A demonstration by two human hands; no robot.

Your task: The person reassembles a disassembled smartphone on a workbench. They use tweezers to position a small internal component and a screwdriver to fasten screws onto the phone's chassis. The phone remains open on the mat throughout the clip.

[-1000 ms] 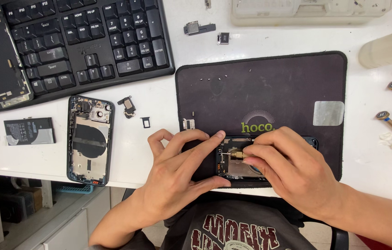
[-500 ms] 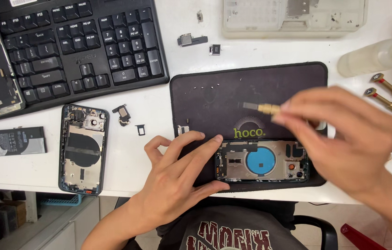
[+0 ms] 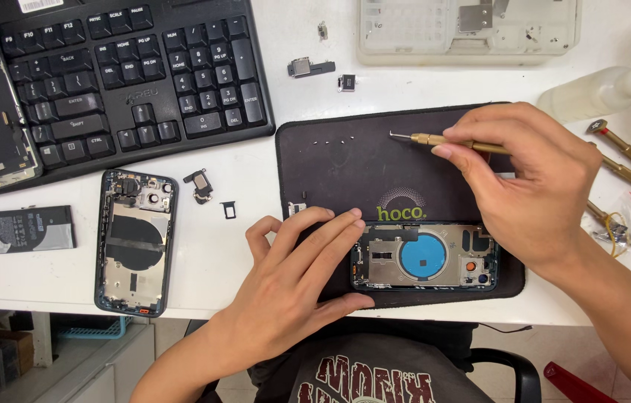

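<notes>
While left hand [image 3: 297,287] steadies phone [image 3: 424,257], right hand [image 3: 532,179] grips screwdriver [image 3: 442,140] (brass).

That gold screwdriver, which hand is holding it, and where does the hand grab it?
The right hand holds the gold screwdriver by its handle, tip pointing left over the black mat. The left hand only presses on the opened phone.

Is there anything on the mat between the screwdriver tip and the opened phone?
Nothing visible: bare black mat lies between the screwdriver in the right hand and the opened phone, steadied by the left hand.
</notes>
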